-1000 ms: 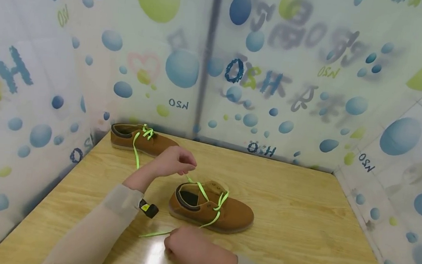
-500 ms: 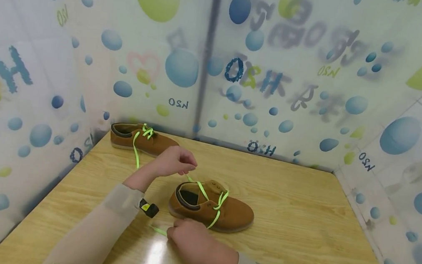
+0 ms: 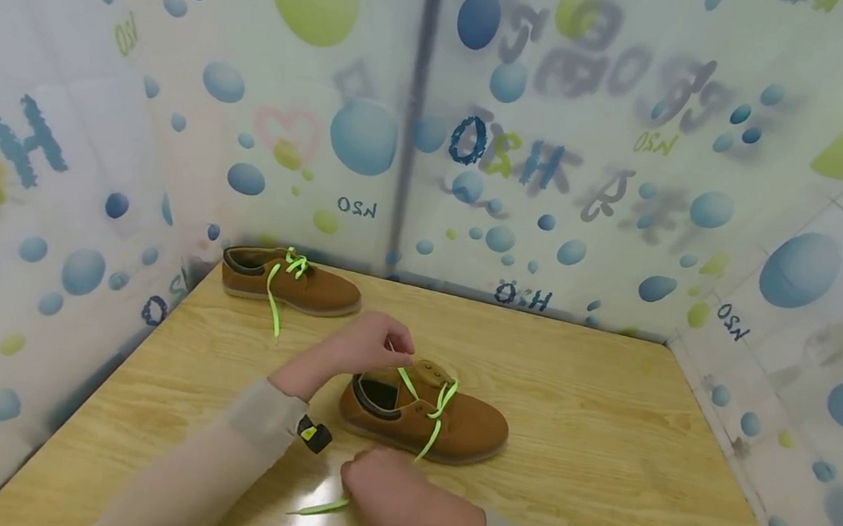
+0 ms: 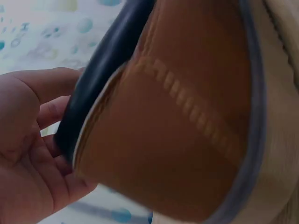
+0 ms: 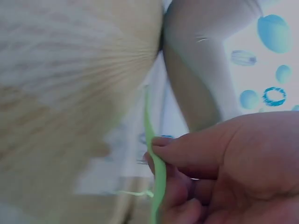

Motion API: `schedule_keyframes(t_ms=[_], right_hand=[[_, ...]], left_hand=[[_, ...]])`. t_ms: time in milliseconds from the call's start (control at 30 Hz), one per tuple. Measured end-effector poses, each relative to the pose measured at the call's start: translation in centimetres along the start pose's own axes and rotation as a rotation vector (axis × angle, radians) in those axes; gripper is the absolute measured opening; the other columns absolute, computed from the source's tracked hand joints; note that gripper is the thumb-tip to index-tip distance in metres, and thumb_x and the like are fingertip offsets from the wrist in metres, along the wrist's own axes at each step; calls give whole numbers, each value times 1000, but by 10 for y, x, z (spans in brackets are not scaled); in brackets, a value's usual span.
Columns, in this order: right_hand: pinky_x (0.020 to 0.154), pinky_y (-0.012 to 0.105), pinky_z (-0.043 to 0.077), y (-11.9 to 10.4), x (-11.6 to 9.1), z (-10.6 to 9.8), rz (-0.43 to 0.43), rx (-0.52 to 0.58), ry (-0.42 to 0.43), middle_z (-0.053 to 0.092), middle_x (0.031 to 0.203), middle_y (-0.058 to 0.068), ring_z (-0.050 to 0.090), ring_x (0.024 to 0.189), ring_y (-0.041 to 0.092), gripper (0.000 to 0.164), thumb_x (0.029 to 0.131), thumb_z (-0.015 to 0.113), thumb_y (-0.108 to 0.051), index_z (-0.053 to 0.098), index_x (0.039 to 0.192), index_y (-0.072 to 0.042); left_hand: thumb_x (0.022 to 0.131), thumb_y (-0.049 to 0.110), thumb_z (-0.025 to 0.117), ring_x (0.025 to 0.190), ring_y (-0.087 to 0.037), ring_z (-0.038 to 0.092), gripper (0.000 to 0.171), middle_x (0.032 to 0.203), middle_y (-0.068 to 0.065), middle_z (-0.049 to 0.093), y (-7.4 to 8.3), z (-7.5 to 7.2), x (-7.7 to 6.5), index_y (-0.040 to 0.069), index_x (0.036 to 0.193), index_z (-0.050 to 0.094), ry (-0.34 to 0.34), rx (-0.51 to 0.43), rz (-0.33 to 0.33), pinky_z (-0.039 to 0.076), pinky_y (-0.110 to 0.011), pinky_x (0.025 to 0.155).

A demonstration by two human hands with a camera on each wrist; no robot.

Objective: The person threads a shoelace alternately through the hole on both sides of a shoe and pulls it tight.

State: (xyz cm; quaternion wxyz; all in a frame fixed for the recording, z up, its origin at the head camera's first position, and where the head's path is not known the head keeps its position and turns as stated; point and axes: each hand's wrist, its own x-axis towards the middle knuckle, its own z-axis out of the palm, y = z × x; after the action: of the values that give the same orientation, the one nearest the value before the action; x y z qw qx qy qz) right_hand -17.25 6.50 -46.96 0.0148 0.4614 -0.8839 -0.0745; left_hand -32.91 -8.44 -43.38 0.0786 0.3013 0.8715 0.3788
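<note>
A brown leather shoe (image 3: 467, 426) with bright green laces sits on the wooden table, toe to the right. Over its collar, my left hand (image 3: 369, 344) pinches one end of the shoelace (image 3: 407, 384), which slants up from the eyelets. On the near side, my right hand (image 3: 386, 490) holds the other lace end (image 5: 159, 172) between thumb and fingers. Its loose tip trails to the left over the table in the head view. The left wrist view shows the shoe's heel (image 4: 163, 126) close up, hiding that hand's fingertips.
A matching brown shoe (image 3: 321, 292) stands at the back left of the table (image 3: 601, 446), one green lace hanging down its side. Walls covered with a bubble-patterned sheet (image 3: 580, 252) enclose the table. A black wrist camera (image 3: 314, 435) sits at my left cuff.
My left hand has moved right and down, closer over the shoe's opening. My right hand has shifted slightly right and nearer to me, with the lace still in it. The shoe has hardly moved.
</note>
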Motion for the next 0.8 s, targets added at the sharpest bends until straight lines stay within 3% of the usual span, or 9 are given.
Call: schedule_keyframes(t_ms=[200,333,467,567,700,800], right_hand=[[60,17,36,4,-16,-21,-73,-40,41,57,73,-15,54,70,2,16,84,81,-21,71,78,-32],[72,11,37,12,-29,-37,-112,132,99,57,78,-18,51,76,-2,17,90,79,-18,73,82,-32],[80,4,36,24,-47,-51,-185,404,113,64,84,-19,52,82,-6,16,101,70,-14,74,90,-25],[87,2,40,32,-61,-57,-219,582,127,71,94,-15,57,91,-5,15,106,63,-14,76,101,-19],[91,4,42,39,-70,-59,-277,679,228,72,96,-11,58,91,1,15,108,61,-13,74,103,-17],[91,4,42,40,-72,-59,-336,669,312,70,94,-11,59,89,3,13,107,63,-11,72,101,-17]], left_hand=[[95,26,80,87,-8,70,7,92,9,78,14,17,15,21,100,80,-19,142,22,59,-36,85],[93,24,81,81,-8,65,2,87,11,74,18,26,27,23,93,80,-69,161,49,57,-33,80],[94,18,79,76,-7,62,14,82,15,72,15,33,37,26,83,80,-111,137,80,54,-31,78],[96,16,77,74,-7,59,18,80,15,71,12,34,40,26,81,79,-102,136,88,53,-31,77],[96,17,77,72,-8,57,18,77,14,69,10,34,41,26,80,78,-79,126,92,51,-30,76],[96,17,78,72,-8,57,17,77,14,69,9,35,40,25,81,78,-66,120,86,51,-30,75]])
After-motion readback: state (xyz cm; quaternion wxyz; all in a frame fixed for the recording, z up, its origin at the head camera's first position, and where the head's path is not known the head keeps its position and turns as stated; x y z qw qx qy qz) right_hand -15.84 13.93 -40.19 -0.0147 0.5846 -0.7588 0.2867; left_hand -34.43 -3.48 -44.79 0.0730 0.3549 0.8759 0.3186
